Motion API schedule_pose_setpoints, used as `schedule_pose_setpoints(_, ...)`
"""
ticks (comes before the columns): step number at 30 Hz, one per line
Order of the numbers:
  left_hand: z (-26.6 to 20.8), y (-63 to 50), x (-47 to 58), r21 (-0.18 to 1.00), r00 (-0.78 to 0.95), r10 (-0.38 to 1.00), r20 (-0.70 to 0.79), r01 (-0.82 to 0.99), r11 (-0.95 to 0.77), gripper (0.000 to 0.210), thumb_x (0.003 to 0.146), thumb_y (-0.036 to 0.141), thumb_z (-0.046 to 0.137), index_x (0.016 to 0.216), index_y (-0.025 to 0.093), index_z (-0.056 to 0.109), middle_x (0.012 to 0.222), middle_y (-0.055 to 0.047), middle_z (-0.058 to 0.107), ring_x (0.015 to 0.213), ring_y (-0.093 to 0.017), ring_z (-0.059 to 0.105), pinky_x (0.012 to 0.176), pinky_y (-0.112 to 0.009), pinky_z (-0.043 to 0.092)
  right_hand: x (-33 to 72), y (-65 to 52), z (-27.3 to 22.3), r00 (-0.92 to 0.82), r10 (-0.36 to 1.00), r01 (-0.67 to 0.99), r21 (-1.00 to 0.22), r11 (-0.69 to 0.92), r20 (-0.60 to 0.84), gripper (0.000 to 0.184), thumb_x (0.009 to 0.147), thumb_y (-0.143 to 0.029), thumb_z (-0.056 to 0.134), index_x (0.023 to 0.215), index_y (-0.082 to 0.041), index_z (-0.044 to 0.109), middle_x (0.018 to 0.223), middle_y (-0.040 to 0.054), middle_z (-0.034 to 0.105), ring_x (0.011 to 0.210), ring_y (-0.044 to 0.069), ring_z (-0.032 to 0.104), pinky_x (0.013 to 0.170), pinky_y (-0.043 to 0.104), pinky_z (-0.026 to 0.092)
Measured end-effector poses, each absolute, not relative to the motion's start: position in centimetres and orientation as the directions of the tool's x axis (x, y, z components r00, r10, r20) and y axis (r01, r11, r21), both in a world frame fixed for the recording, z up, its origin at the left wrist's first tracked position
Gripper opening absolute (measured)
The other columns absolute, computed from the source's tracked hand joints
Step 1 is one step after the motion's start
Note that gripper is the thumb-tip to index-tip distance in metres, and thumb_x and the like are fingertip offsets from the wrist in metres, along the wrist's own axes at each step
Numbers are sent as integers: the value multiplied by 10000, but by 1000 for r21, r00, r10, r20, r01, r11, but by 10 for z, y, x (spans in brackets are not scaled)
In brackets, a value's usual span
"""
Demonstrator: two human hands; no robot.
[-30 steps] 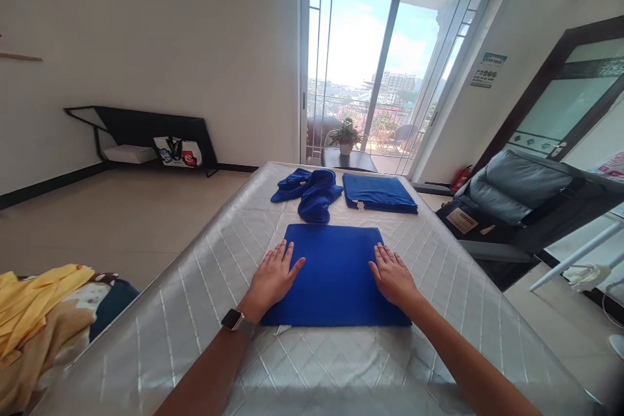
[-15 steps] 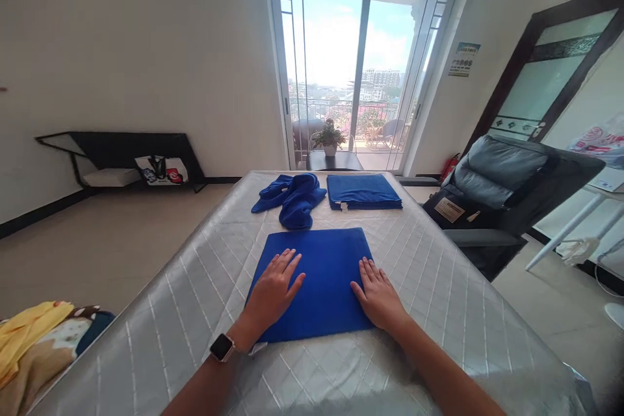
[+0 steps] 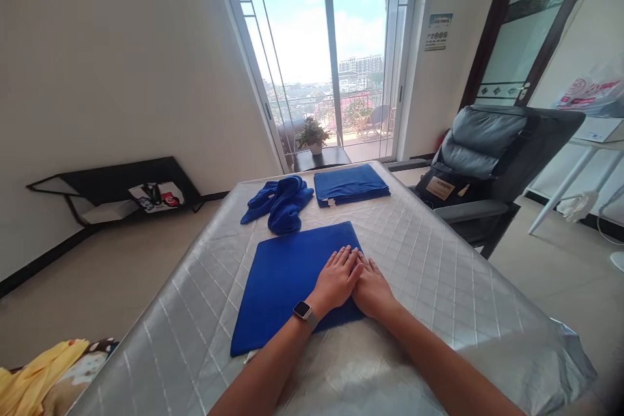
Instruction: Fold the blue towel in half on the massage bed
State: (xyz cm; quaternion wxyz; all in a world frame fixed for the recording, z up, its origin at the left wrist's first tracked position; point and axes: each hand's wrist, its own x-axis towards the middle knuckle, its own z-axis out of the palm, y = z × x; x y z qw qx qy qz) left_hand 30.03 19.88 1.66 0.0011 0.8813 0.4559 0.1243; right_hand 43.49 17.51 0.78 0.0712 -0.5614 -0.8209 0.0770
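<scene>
A folded blue towel [image 3: 280, 283] lies flat in front of me on a silver quilted cover [image 3: 205, 299]. My left hand [image 3: 337, 278], with a watch on its wrist, rests palm down on the towel's right part, fingers stretched out. Right beside it, my right hand [image 3: 374, 287] lies along the towel's right edge, fingers extended. The two hands touch, and the left thumb overlaps the right hand. Beyond the towel sits a crumpled blue towel [image 3: 285, 205]. To its right is a neat stack of folded blue towels [image 3: 351, 185] with a white tag.
A dark recliner [image 3: 487, 156] stands at the right of the table. Yellow and brown cloths [image 3: 53, 377] lie low at the left. Behind the table, a potted plant [image 3: 314, 134] stands on a chair before the glass door [image 3: 331, 65].
My left hand has slid rightward across the folded towel to meet my right hand. The right hand stays at the towel's right edge. The camera view has tilted and shifted.
</scene>
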Motion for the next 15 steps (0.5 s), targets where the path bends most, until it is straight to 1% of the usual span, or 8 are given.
schedule_pose_setpoints(3, 7, 195, 279, 65, 547, 811, 209, 819, -570, 587, 1063, 450, 174, 1537, 153, 354, 1592, -117, 372, 1496, -223, 283, 1216, -453, 308, 434, 174, 12, -319, 947, 902, -294, 315, 36, 638, 1025, -392, 286, 1585, -93, 231, 1647, 106, 183, 1526, 233, 139, 1241, 434, 122)
schedule_pose_setpoints(6, 0, 186, 242, 20, 479, 856, 194, 870, -492, 605, 1054, 485, 204, 1552, 166, 327, 1600, -112, 358, 1502, -237, 274, 1217, -475, 303, 433, 173, 15, -296, 955, 898, -334, 287, 24, 652, 1031, -444, 253, 1581, -93, 255, 1644, 110, 189, 1525, 228, 145, 1240, 437, 116)
schedule_pose_setpoints(11, -13, 161, 162, -23, 304, 945, 120, 952, -304, 651, 1042, 522, 185, 1573, 153, 263, 1627, -111, 295, 1515, -250, 232, 1225, -500, 260, 432, 173, 16, -291, 957, 902, -331, 277, 8, 655, 1035, -446, 233, 1583, -87, 238, 1649, 101, 162, 1527, 227, 135, 1242, 440, 109)
schedule_pose_setpoints(15, -24, 139, 111, -25, 177, 978, 112, 984, -175, 655, 1044, 498, 153, 1587, 134, 192, 1641, -130, 251, 1527, -251, 186, 1229, -512, 224, 432, 173, 19, -303, 953, 908, -308, 285, -12, 670, 1039, -458, 218, 1582, -66, 212, 1652, 93, 146, 1529, 221, 120, 1245, 433, 112)
